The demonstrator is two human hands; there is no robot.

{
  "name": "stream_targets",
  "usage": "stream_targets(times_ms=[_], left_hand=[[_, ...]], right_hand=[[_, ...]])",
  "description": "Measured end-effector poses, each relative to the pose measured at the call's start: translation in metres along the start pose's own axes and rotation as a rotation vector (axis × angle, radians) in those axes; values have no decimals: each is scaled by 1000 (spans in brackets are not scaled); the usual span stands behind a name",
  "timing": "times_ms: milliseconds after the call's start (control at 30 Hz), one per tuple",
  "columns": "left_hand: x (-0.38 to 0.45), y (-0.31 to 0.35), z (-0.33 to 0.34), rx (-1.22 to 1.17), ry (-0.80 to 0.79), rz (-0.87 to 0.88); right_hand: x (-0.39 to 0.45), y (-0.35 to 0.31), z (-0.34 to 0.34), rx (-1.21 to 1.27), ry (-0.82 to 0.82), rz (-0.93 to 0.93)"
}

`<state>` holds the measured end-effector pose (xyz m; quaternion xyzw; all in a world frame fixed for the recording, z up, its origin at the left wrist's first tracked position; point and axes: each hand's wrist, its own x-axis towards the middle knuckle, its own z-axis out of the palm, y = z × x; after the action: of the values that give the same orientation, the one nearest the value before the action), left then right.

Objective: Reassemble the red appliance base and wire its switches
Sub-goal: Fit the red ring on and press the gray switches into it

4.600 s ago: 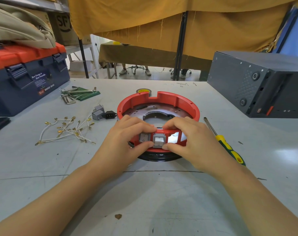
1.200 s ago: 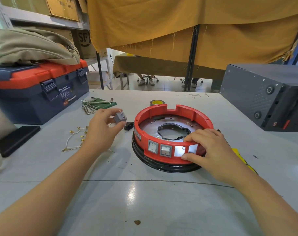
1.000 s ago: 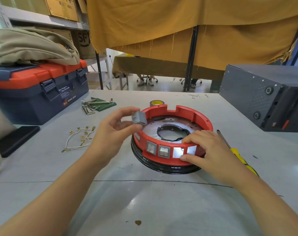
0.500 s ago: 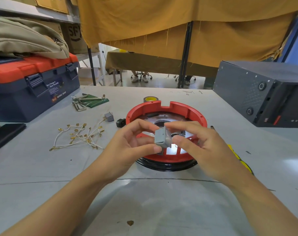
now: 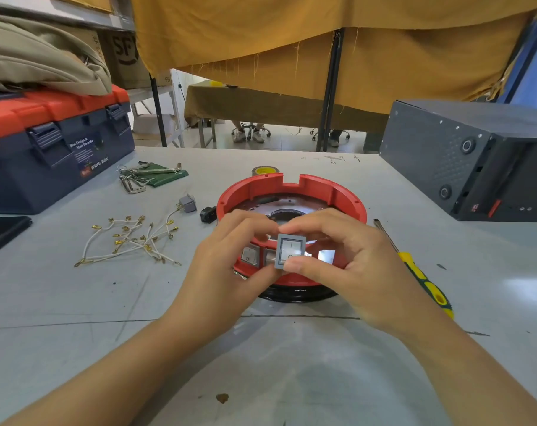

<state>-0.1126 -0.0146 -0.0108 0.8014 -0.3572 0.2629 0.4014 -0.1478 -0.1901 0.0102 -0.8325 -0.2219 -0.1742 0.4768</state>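
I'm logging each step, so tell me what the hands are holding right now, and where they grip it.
Both hands, left and right, pinch one grey rocker switch by its frame edges, in front of the red base.

Red ring of the appliance base (image 5: pixel 292 182) sits on a black rim, with a grey switch (image 5: pixel 289 252) marked in white held up front. White wires (image 5: pixel 129 241) tipped in gold sprawl over the pale grey worktop (image 5: pixel 76 302). There is a yellow-and-green screwdriver (image 5: pixel 424 281), a navy toolbox (image 5: pixel 46 149) with an orange-red lid, a mustard curtain (image 5: pixel 292 41), and a dark grey case (image 5: pixel 476 155).
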Motion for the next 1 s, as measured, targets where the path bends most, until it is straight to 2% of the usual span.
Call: stream_targets(times_ms=[167, 300, 400, 567, 800, 1000], left_hand=[[-1, -1, 2, 39, -36, -29], [-1, -9, 0, 42, -161, -107], [-2, -14, 1, 105, -249, -99], [-1, -18, 4, 138, -221, -52], [1, -21, 3, 134, -223, -63], [1, -27, -3, 132, -272, -97]], right_hand=[[1, 3, -10, 140, -28, 116], [3, 7, -29, 161, 27, 201], [2, 5, -37, 157, -28, 225], [-2, 0, -27, -16, -106, 199], [-2, -3, -27, 4, -99, 183], [-2, -5, -18, -242, -130, 122]])
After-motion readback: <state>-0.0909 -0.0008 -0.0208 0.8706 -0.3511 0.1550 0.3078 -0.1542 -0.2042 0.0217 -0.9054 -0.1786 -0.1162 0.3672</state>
